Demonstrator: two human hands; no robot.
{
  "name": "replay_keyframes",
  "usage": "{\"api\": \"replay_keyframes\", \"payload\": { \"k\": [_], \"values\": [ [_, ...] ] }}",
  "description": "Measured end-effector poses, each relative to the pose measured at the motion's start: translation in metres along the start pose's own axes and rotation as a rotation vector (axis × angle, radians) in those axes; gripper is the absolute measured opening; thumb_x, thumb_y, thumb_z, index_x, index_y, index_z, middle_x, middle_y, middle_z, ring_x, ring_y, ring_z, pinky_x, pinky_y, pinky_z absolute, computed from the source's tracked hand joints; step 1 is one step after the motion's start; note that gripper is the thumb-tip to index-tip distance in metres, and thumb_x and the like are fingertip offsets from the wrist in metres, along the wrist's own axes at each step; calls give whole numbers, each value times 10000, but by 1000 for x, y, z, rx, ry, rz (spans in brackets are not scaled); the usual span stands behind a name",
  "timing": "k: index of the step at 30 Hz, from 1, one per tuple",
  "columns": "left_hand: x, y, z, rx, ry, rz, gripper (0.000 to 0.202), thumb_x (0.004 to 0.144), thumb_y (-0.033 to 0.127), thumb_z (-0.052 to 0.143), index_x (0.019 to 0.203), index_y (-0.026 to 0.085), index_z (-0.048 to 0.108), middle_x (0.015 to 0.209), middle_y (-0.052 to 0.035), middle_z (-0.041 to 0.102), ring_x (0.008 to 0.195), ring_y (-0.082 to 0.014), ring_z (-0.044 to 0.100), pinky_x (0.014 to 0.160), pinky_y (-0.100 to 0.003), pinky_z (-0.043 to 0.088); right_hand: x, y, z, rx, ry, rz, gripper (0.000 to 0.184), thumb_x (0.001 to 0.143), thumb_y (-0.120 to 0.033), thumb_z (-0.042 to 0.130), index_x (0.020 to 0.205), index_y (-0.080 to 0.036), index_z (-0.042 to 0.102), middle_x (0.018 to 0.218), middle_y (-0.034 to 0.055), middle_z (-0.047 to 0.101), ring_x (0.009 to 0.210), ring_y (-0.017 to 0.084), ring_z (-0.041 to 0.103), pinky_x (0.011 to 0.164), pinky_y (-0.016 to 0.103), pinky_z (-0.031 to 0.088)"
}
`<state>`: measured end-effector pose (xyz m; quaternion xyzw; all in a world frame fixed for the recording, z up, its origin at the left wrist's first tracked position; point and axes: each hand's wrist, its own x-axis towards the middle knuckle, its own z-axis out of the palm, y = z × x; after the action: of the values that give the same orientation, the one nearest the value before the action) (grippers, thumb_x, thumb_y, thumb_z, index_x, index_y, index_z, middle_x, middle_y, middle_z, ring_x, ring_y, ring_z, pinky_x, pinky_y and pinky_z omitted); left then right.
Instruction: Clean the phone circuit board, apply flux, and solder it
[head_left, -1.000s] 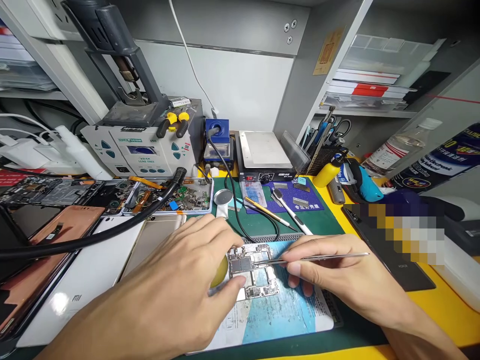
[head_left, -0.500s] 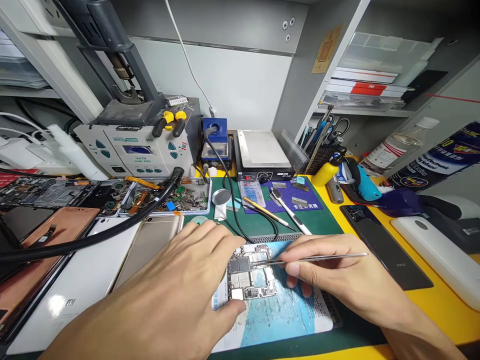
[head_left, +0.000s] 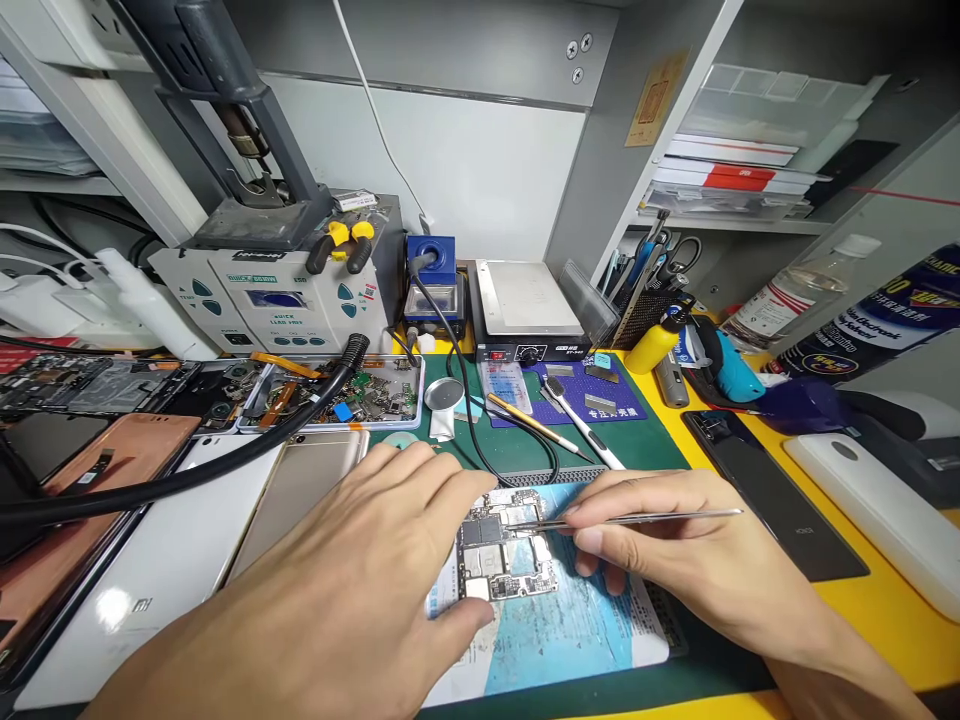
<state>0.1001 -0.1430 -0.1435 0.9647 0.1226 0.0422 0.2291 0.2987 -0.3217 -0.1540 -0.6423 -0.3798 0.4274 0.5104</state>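
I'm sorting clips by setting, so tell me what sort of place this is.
Probably an electronics or phone repair bench. A flat, silver-and-black circuit board lies in front, a boxy grey station marked LEAD FREE stands at the back left, and a shallow pale-rimmed tray holds loose electronic parts.

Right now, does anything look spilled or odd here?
No spill shows. The blue-and-white sheet beneath the circuit board looks dirty, with dark smudges; a yellow-and-black tool oddly overhangs the front edge of the grey station.

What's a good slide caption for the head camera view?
Left hand at the edge of a circuit board on a blue-and-white sheet, right hand holding a thin metal tool over it.
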Motion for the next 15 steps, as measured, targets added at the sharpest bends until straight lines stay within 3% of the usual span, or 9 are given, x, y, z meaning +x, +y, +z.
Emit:
{"api": "replay_keyframes", "payload": {
  "k": [5, 10, 12, 15],
  "values": [
    [0, -1, -5, 20, -43, 6, 447, 824, 360, 775, 1242, 324, 621, 1214, -40, 689, 1126, -350, 631, 1013, -582, 451, 0, 1, -2, 36, 23, -30, 77, 880, -281, 835, 922, -232, 875, 843, 62, 772, 685, 153, 711, 562, 201, 586],
    [-13, -27, -20, 117, -12, -14, 637, 734, 475, 835, 1301, 350, 573, 1357, -51, 638, 1196, -355, 625, 889, -463, 540, 2, 1, 0, 31, 43, -115, 86, 860, -232, 851, 936, -258, 881, 861, 53, 784, 676, 153, 716, 578, 221, 603],
    [-18, -38, -28, 140, -20, -45, 603, 737, 442, 825, 1284, 370, 581, 1301, -23, 658, 1116, -313, 665, 833, -414, 556, 4, -3, 6, 50, 32, -133, 85, 863, -233, 848, 936, -263, 880, 875, 50, 776, 695, 155, 716, 579, 224, 602],
    [-19, -45, -36, 107, -9, -42, 419, 763, 365, 793, 1151, 383, 635, 1063, 36, 697, 863, -211, 697, 684, -317, 549, 9, -12, 21, 11, 38, -138, 62, 867, -252, 847, 922, -255, 875, 903, 46, 764, 705, 146, 711, 592, 216, 600]
  ]
}}
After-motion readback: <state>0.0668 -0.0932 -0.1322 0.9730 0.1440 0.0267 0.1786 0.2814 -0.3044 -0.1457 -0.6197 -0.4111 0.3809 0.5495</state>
